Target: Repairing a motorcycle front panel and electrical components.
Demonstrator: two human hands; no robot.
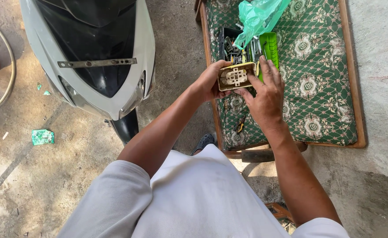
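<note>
Head camera, looking straight down: a person in a white shirt stood between a scooter and a low seat, arms stretched forward.

The left hand (210,81) gripped a small tan rectangular part (234,76) from its left side, fingers curled around its edge and thumb over the top, so that its open face, showing a pale cross-shaped connector, pointed up toward the camera. It seemed held that way for inspection. The right hand (266,94) met the part from the right, fingers fairly straight and close together, fingertips touching its right edge, apparently steadying it; whether they pinched it could not be told.

The part hovered above the green patterned cushion (317,88) of a wood-framed seat. Just beyond the hands, a tray of tools (236,48) and a green plastic bag (258,17) rested on the cushion, within easy reach.

To the left, the front of a white and black scooter (95,53) stood on the concrete floor (35,185), well apart from the hands.
</note>
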